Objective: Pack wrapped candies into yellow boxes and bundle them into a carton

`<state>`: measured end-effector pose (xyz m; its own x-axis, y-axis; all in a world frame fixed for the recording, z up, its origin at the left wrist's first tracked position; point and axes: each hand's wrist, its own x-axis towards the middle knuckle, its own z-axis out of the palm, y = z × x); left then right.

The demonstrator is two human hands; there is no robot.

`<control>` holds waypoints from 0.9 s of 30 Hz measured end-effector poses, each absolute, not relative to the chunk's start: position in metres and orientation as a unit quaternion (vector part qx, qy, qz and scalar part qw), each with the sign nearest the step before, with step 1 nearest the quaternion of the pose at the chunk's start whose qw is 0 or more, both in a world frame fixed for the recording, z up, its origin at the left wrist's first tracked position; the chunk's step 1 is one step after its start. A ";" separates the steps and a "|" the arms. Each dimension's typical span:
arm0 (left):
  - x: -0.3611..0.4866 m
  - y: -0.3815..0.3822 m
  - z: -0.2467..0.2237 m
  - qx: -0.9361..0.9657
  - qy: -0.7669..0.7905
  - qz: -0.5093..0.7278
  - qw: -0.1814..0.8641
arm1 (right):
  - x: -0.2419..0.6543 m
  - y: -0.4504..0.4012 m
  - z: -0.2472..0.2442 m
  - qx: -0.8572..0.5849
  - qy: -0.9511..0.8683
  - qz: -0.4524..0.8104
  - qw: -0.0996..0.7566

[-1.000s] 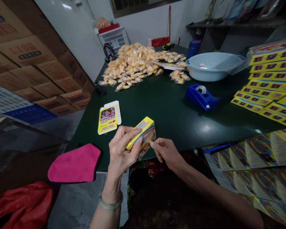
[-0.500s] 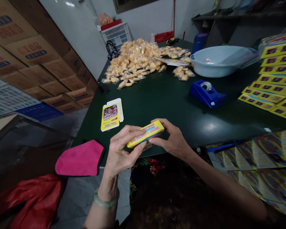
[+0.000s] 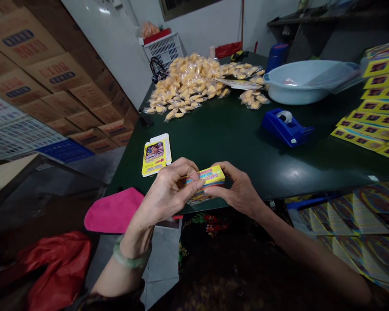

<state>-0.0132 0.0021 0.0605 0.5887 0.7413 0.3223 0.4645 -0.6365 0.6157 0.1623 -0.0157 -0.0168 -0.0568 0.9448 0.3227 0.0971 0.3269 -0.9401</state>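
Observation:
Between my two hands is a small yellow printed box (image 3: 214, 174), tilted above the table's near edge. My left hand (image 3: 173, 185) grips its left end, with thumb and fingers together over the top face. On the right end, my right hand (image 3: 238, 188) is closed with the fingers behind and the thumb along the front. The left part of the box hides behind my left fingers. A flattened yellow carton (image 3: 156, 155) with white flaps lies on the table just beyond my left hand. Left of my wrist is a pink cloth piece (image 3: 113, 211) at the table edge.
Wrapped yellow pieces (image 3: 194, 82) lie heaped at the back of the dark green table (image 3: 214, 134). Right of them stand a light blue basin (image 3: 298, 88) and a blue tape dispenser (image 3: 285, 127). Yellow printed cartons (image 3: 372, 116) are stacked far right; brown boxes (image 3: 61, 73) rise at left.
My left hand has shifted along the box, its thumb now lying on the top edge near the middle. My right hand keeps its hold. The whole view has moved slightly.

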 end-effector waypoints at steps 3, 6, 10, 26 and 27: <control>-0.013 0.004 0.063 0.855 0.353 0.269 0.267 | 0.163 -0.016 -0.017 -0.425 -0.612 0.392 0.540; -0.012 0.006 0.066 0.867 0.342 0.249 0.263 | 0.163 -0.017 -0.016 -0.425 -0.609 0.394 0.542; -0.010 0.008 0.067 0.879 0.333 0.246 0.237 | 0.162 -0.017 -0.016 -0.429 -0.610 0.386 0.542; -0.017 0.008 0.066 0.811 0.392 0.248 0.357 | 0.163 -0.021 -0.016 -0.434 -0.615 0.381 0.537; -0.018 0.008 0.066 0.813 0.392 0.248 0.353 | 0.163 -0.021 -0.016 -0.433 -0.614 0.384 0.537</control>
<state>-0.0175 0.0082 0.0659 0.5701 0.8119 0.1259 0.4624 -0.4437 0.7677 0.1633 -0.0210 -0.0159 -0.0481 0.9438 0.3271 0.1186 0.3306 -0.9363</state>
